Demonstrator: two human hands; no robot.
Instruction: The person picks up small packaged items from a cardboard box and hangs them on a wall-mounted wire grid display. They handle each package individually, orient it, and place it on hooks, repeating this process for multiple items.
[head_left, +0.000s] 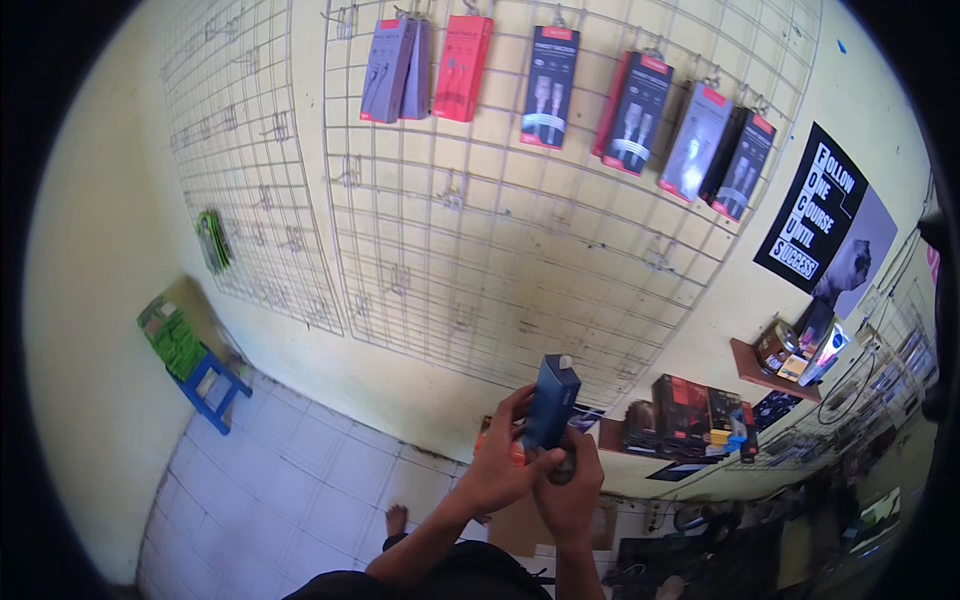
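Observation:
A slim dark blue box (553, 401) with a pale hang tab on its top stands upright between my hands, in front of the wire grid panel (525, 289). My left hand (499, 457) grips it along the left side, thumb at the lower end. Around the bottom, my right hand (571, 480) curls its fingers, with a small dark object (562, 469) partly hidden inside its grasp; what it is I cannot tell. Something orange (517, 452) shows partly behind my left hand. Higher up the grid hang cable boxes, including a red box (463, 69) and a black box (550, 87).
At the right, a wall shelf (615, 436) carries stacked red-and-black boxes (681, 412). A smaller shelf (776, 375) holds a jar and tubes. Green packets (171, 337) sit on a blue plastic stool (214, 386) at the left. Cardboard (517, 525) lies below my hands.

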